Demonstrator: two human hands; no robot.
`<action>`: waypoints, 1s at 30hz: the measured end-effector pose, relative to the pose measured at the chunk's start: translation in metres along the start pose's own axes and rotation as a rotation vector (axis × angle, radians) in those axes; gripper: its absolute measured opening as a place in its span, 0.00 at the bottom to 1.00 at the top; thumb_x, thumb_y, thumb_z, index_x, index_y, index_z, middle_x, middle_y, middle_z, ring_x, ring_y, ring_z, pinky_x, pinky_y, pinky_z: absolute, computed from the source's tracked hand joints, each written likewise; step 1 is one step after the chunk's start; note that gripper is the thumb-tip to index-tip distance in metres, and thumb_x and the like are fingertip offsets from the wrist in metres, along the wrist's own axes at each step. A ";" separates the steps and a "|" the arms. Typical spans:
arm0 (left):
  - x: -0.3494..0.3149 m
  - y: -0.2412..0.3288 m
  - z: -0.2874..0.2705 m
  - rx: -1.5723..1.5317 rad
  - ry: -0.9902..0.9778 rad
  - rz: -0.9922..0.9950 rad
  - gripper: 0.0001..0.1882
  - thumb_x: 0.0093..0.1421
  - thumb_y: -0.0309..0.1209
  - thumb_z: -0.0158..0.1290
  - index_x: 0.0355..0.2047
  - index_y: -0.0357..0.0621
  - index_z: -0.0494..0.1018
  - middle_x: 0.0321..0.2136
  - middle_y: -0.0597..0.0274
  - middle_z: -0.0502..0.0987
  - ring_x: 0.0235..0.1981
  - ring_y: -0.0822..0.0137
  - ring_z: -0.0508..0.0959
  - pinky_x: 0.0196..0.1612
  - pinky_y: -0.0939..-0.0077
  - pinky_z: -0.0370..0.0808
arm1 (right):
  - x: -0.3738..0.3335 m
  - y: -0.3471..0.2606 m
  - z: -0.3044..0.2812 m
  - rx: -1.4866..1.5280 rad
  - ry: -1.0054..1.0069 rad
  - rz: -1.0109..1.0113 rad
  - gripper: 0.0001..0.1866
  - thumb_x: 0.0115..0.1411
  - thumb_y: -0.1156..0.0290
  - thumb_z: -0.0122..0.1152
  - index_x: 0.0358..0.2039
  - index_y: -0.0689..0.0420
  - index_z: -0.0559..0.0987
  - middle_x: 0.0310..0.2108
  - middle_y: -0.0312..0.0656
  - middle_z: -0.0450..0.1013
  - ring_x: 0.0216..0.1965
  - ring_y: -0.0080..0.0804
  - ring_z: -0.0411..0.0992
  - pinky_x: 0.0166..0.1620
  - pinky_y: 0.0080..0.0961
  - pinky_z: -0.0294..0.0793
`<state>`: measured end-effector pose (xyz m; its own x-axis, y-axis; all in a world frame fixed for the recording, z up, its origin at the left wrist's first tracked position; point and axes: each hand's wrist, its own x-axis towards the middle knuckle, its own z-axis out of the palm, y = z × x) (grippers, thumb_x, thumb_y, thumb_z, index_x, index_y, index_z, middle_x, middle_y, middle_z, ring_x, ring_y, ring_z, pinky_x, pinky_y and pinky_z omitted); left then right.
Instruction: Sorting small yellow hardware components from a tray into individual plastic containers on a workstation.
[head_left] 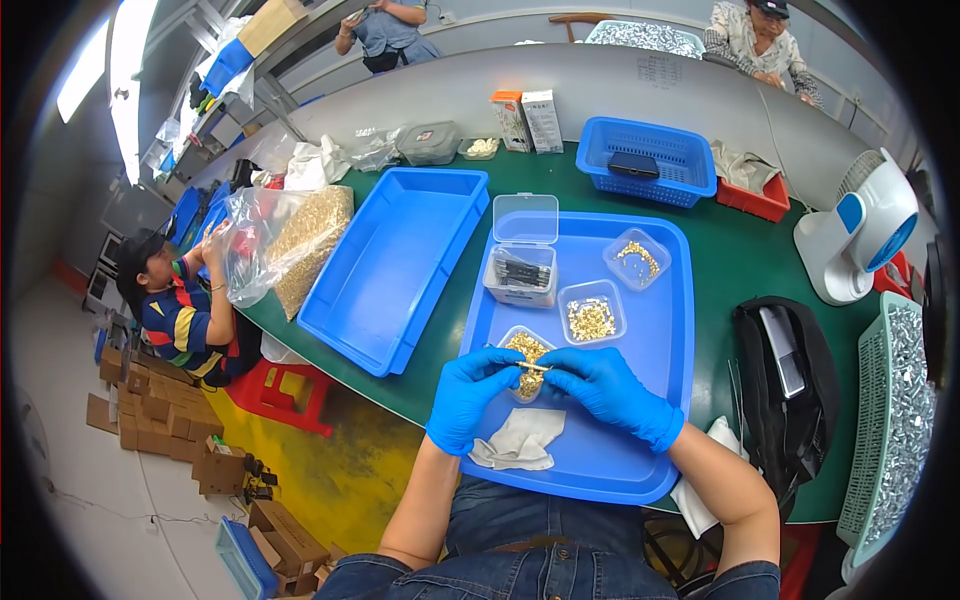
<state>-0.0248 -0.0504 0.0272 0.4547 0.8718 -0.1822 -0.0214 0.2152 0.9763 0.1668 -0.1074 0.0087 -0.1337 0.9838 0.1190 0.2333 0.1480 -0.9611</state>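
My left hand [470, 397] and my right hand [618, 392], both in blue gloves, meet over the blue tray [600, 480]. Fingertips of both pinch a small thin brass-coloured metal piece [533, 367], one hand at each end. Just beneath it is a clear plastic box [527, 345] of gold-coloured small parts, partly covered by my fingers. Farther right are two more clear boxes, one with gold parts [592, 312] and one with fewer of them [637, 260]. A lidded clear box [521, 273] with dark thin pieces stands behind. A white cloth [522, 440] lies near my left wrist.
Left of the tray lies a larger blue bin [395, 270], beside a plastic bag of tan granules [312, 235]. A blue basket [648, 160], a white fan [860, 225], a black bag [790, 390] and a green basket of metal parts [895, 420] surround the right side. A person [180, 310] works at left.
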 end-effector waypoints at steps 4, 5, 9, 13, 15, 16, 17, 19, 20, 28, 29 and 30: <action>0.003 -0.003 -0.003 -0.053 0.021 0.041 0.11 0.52 0.17 0.54 0.38 0.34 0.75 0.34 0.56 0.77 0.34 0.71 0.76 0.39 0.81 0.73 | 0.000 0.005 0.000 -0.113 0.067 -0.070 0.11 0.59 0.68 0.55 0.40 0.58 0.77 0.30 0.44 0.76 0.28 0.29 0.76 0.33 0.22 0.73; 0.003 -0.004 -0.004 -0.064 0.024 0.059 0.12 0.52 0.17 0.54 0.38 0.33 0.74 0.34 0.56 0.77 0.34 0.71 0.76 0.40 0.81 0.73 | 0.000 0.006 0.001 -0.191 0.080 -0.096 0.11 0.59 0.68 0.55 0.40 0.58 0.77 0.30 0.45 0.76 0.28 0.30 0.76 0.33 0.22 0.73; 0.003 -0.003 -0.002 -0.048 0.036 0.076 0.13 0.52 0.16 0.53 0.40 0.33 0.73 0.35 0.56 0.77 0.35 0.70 0.76 0.41 0.80 0.74 | 0.000 0.003 0.000 -0.279 0.085 -0.142 0.11 0.58 0.67 0.56 0.40 0.56 0.78 0.30 0.45 0.76 0.28 0.34 0.76 0.32 0.23 0.73; 0.003 -0.004 -0.002 -0.029 0.040 0.089 0.14 0.51 0.16 0.54 0.41 0.33 0.73 0.35 0.56 0.77 0.36 0.70 0.76 0.43 0.79 0.73 | -0.001 0.007 0.001 -0.312 0.103 -0.178 0.11 0.57 0.67 0.57 0.40 0.55 0.78 0.30 0.46 0.76 0.28 0.37 0.76 0.32 0.24 0.73; 0.003 -0.004 -0.001 -0.025 0.038 0.096 0.14 0.51 0.16 0.54 0.41 0.33 0.73 0.36 0.56 0.77 0.37 0.70 0.76 0.43 0.79 0.73 | -0.001 0.005 0.001 -0.316 0.104 -0.177 0.11 0.57 0.67 0.57 0.40 0.55 0.78 0.30 0.47 0.76 0.28 0.38 0.76 0.32 0.24 0.73; 0.003 -0.004 -0.001 -0.023 0.039 0.098 0.14 0.51 0.16 0.54 0.41 0.33 0.73 0.36 0.56 0.77 0.37 0.70 0.76 0.43 0.79 0.73 | -0.001 0.005 0.001 -0.318 0.104 -0.176 0.11 0.57 0.67 0.57 0.40 0.55 0.78 0.30 0.47 0.76 0.28 0.38 0.76 0.32 0.24 0.73; 0.003 -0.003 -0.001 -0.021 0.040 0.101 0.14 0.51 0.16 0.54 0.41 0.33 0.73 0.36 0.56 0.77 0.37 0.70 0.76 0.44 0.79 0.73 | -0.001 0.004 0.001 -0.321 0.105 -0.174 0.11 0.57 0.67 0.57 0.40 0.55 0.78 0.30 0.47 0.76 0.28 0.38 0.76 0.32 0.24 0.73; 0.003 -0.003 -0.001 -0.020 0.038 0.102 0.14 0.51 0.16 0.54 0.41 0.33 0.73 0.36 0.56 0.77 0.37 0.70 0.76 0.44 0.79 0.73 | -0.001 0.003 0.001 -0.323 0.108 -0.175 0.11 0.57 0.67 0.57 0.40 0.55 0.78 0.30 0.47 0.76 0.28 0.38 0.76 0.31 0.24 0.73; 0.003 -0.003 -0.001 -0.025 0.040 0.108 0.15 0.51 0.16 0.54 0.41 0.33 0.73 0.36 0.56 0.77 0.37 0.70 0.76 0.44 0.79 0.73 | -0.001 0.003 0.001 -0.325 0.111 -0.176 0.11 0.57 0.67 0.57 0.40 0.55 0.78 0.30 0.47 0.76 0.27 0.38 0.76 0.31 0.24 0.73; 0.003 -0.004 0.000 -0.057 0.045 0.112 0.15 0.52 0.16 0.53 0.42 0.34 0.73 0.35 0.57 0.77 0.37 0.71 0.76 0.43 0.80 0.72 | -0.001 0.002 0.001 -0.313 0.112 -0.162 0.11 0.57 0.67 0.57 0.39 0.56 0.78 0.30 0.46 0.76 0.28 0.38 0.76 0.31 0.25 0.73; 0.003 -0.004 0.001 -0.061 0.045 0.116 0.15 0.52 0.16 0.53 0.42 0.34 0.73 0.35 0.57 0.77 0.37 0.71 0.76 0.43 0.80 0.72 | -0.001 0.002 0.001 -0.316 0.111 -0.161 0.11 0.57 0.67 0.57 0.39 0.56 0.78 0.30 0.46 0.76 0.28 0.38 0.76 0.31 0.25 0.73; 0.003 -0.005 0.002 -0.064 0.045 0.119 0.15 0.52 0.16 0.53 0.42 0.34 0.73 0.35 0.57 0.77 0.36 0.72 0.76 0.43 0.81 0.72 | -0.001 0.002 0.001 -0.316 0.111 -0.160 0.11 0.57 0.67 0.57 0.39 0.56 0.78 0.30 0.46 0.76 0.28 0.38 0.76 0.31 0.25 0.73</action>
<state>-0.0210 -0.0495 0.0224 0.4050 0.9115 -0.0723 -0.1305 0.1359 0.9821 0.1669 -0.1085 0.0060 -0.0917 0.9481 0.3046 0.5063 0.3078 -0.8056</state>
